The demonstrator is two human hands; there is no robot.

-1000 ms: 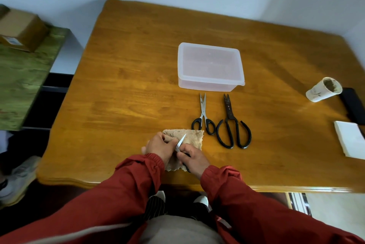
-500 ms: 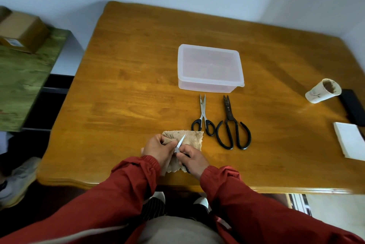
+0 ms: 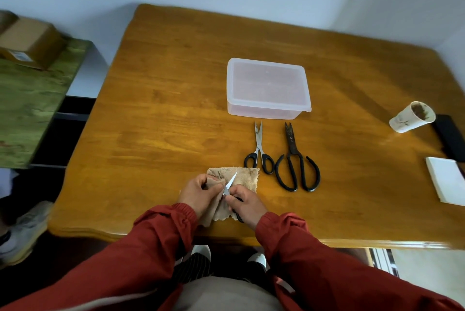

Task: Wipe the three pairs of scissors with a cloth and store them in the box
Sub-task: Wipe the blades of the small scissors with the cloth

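A beige cloth [image 3: 245, 178] lies near the table's front edge. My left hand [image 3: 198, 193] grips a fold of it against the blade of a small pair of scissors [image 3: 231, 181]. My right hand [image 3: 245, 203] grips those scissors by their black handle, blade pointing up and away. Two more pairs lie just right of the cloth: silver-bladed scissors with black handles [image 3: 259, 149] and larger all-black scissors [image 3: 295, 159]. Behind them stands a clear plastic box [image 3: 268, 89] with its lid on.
On the wooden table [image 3: 163, 122], a tipped paper cup [image 3: 411, 117], a black object [image 3: 450, 137] and a white pad [image 3: 448, 182] sit at the right edge. A green-covered surface with a cardboard box [image 3: 27, 41] stands to the left.
Both hands stay on the cloth and small scissors with only slight shifts; the blade tip keeps pointing up over the cloth. Nothing else on the table has moved.
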